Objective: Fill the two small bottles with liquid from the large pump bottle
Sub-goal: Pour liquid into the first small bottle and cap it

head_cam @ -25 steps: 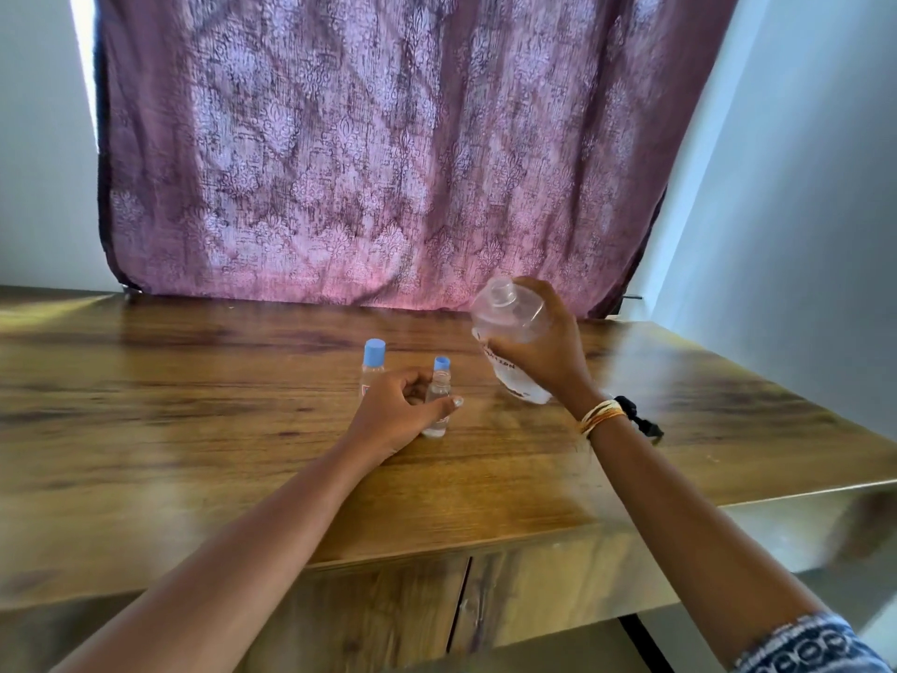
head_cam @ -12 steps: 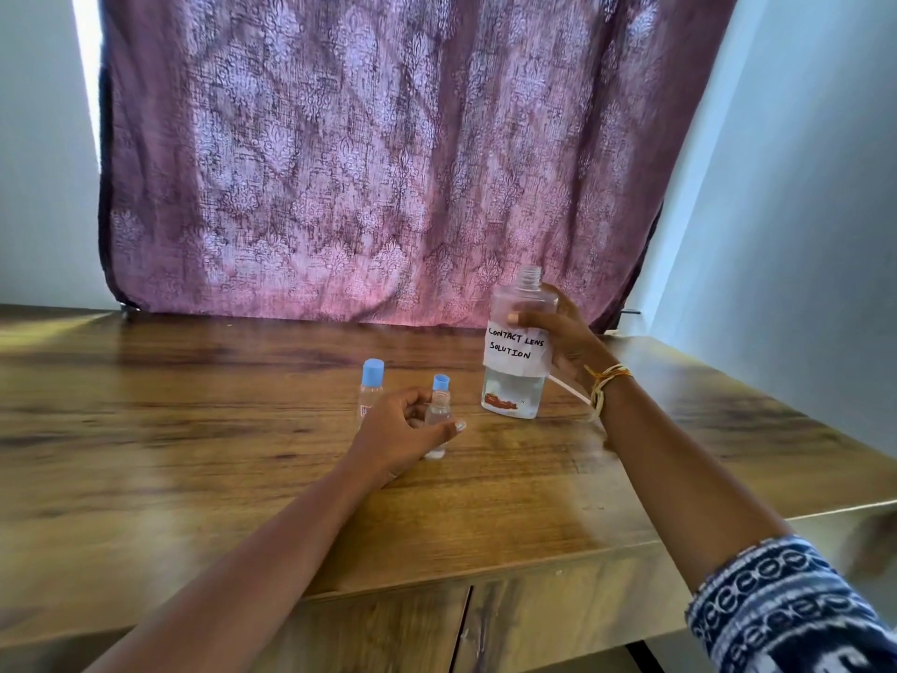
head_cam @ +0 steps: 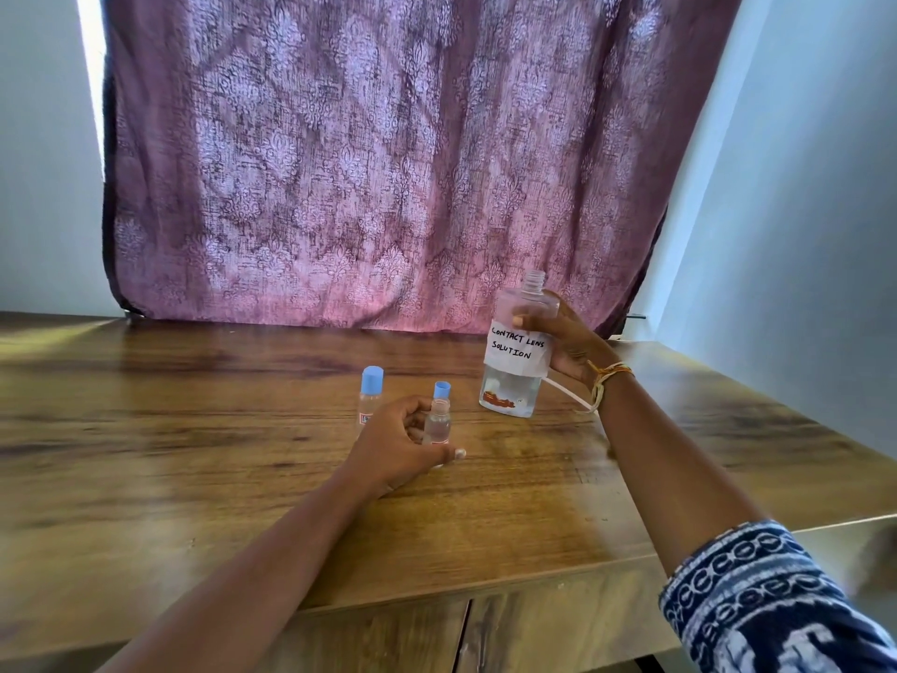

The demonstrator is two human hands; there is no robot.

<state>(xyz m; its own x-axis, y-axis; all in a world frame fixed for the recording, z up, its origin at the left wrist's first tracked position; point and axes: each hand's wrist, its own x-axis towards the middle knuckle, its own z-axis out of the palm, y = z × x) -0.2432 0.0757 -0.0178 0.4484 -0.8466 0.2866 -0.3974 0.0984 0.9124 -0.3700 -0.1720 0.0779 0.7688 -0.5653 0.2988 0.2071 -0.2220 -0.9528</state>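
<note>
My right hand (head_cam: 570, 344) grips the large clear bottle (head_cam: 517, 352), upright, its base at the table, its neck open with no pump on it. A white label on it reads "contact lens solution", and a little liquid sits in the bottom. My left hand (head_cam: 398, 442) holds a small clear bottle (head_cam: 437, 422) standing on the wooden table (head_cam: 194, 454). A small blue cap (head_cam: 441, 389) shows just behind that bottle's open neck. Left of it, a second small bottle (head_cam: 370, 398) with a blue cap stands partly hidden behind my left hand.
A purple patterned curtain (head_cam: 378, 162) hangs behind the table's back edge. A thin white tube (head_cam: 565, 393) lies on the table behind my right wrist. Pale walls stand left and right; the table's front edge has cabinet doors below.
The large bottle went from tilted toward the small bottle to upright, and my right hand has moved it right and down to the table. My left hand kept hold of the small bottle.
</note>
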